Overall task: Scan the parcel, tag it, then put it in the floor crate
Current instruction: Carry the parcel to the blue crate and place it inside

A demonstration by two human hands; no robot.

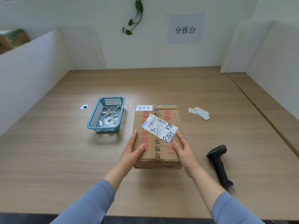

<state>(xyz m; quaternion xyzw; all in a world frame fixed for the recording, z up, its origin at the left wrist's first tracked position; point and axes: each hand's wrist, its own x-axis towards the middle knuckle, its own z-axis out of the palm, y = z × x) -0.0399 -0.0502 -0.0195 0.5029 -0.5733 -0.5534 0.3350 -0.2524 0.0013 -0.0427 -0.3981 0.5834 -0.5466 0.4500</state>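
- Your parcel (157,138), a brown cardboard box with red print and tape, sits on the tabletop (64,159) right in front of you, near the middle.
- A white shipping label (159,128) with a barcode and handwritten black numbers lies slanted across its top.
- A small white tag (144,108) with three printed characters sits at the box's far left corner.
- Your left hand (134,150) presses flat against the box's left side, fingers (134,136) straight and together, thumb lying on the top face.
- Your right hand (184,149) mirrors it on the right side, fingers stretched along the edge, thumb on the top beside the label; the box is clamped between both palms.
- A black handheld scanner (218,164) lies on the tabletop just right of your right hand, apart from it.
- A little heap of loose white tags (199,112) lies beyond the box to the right.
- A blue plastic basket (97,120) with white scraps in it stands to the box's left.
- A paper sign (185,29) hangs on the white wall behind.
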